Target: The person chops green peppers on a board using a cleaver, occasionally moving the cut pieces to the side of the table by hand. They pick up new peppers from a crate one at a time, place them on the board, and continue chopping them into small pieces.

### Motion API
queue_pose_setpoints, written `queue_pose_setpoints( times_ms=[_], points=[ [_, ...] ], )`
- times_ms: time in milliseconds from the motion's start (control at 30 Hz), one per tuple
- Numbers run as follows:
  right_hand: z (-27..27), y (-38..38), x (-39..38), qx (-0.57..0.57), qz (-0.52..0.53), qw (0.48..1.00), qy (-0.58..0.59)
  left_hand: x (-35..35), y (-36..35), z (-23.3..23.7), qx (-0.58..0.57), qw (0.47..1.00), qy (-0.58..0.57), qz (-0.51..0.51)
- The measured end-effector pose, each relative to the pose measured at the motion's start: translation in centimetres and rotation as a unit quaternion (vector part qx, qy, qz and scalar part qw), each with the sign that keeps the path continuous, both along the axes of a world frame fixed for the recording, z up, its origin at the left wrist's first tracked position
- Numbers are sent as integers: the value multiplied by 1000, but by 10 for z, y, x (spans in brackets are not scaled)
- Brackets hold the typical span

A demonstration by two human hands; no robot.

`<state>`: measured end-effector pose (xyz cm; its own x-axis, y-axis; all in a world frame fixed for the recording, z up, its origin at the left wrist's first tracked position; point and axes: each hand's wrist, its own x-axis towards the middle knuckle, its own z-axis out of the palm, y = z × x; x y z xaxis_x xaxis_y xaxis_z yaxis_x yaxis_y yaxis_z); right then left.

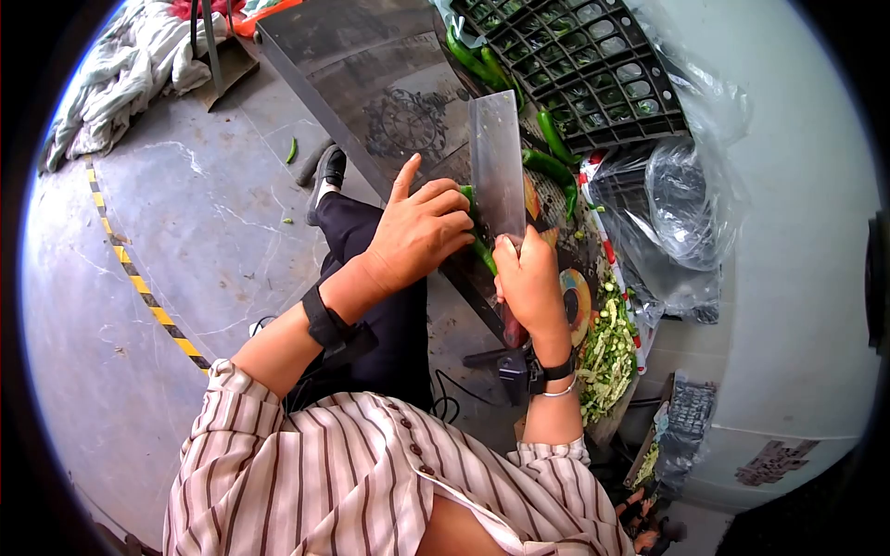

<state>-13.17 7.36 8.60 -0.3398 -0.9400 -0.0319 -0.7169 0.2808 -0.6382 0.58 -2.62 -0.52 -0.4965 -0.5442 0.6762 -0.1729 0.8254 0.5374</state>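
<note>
My right hand (530, 283) is wrapped round the handle of a cleaver (498, 167), whose broad blade points away from me. Beside the blade, on its left, my left hand (422, 227) presses a green pepper (480, 248) with bent fingers, the index finger raised. The pepper lies near the table's edge, partly hidden by the fingers and blade. More whole green peppers (549, 169) lie right of the blade. A heap of chopped pepper (607, 357) sits at the right, beyond my right wrist.
A black plastic crate (593, 74) stands at the upper right, beside clear plastic bags (681, 204). The dark table (371, 56) stretches to the upper left. Cloths (130, 74) and a dustpan (227, 74) lie on the floor, which bears black-and-yellow tape (139, 283).
</note>
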Motion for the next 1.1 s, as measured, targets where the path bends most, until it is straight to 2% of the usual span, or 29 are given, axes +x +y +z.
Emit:
queue_pose_setpoints(
  times_ms=[67,200,367,533,633,700,733,767,833,867,900,967,1100],
  points=[
    [16,-5,9,49,-40,996,-70,-1,1,0,0,1000,2,6],
    [22,-11,8,51,-29,996,-65,-2,0,-1,1,1000,8,10],
    [31,-17,6,111,-31,990,-77,-3,2,-4,13,1000,7,4],
    [36,-27,8,126,-11,992,-25,-2,-1,-2,9,1000,16,11],
    [39,-37,8,143,7,988,-49,-6,0,-4,1,999,35,6],
    [16,-54,0,111,28,991,71,-7,-1,-3,-13,999,25,20],
    [2,-65,-7,48,66,984,157,-10,-1,-3,-20,999,24,28],
    [-4,-72,-10,42,67,984,159,-10,0,-3,-26,999,25,30],
    [1,-89,-8,-9,139,969,202,-10,-1,-1,-7,999,2,31],
    [9,-96,-5,93,33,986,132,-9,-1,0,-2,1000,-5,23],
    [15,-95,-7,122,16,990,68,-8,-1,2,-7,1000,7,19],
    [1,-87,-20,35,-3,999,-12,-9,-2,2,-16,1000,9,15],
    [-3,-73,-19,1,-36,997,-61,-8,-2,0,-13,1000,3,6]
  ],
)
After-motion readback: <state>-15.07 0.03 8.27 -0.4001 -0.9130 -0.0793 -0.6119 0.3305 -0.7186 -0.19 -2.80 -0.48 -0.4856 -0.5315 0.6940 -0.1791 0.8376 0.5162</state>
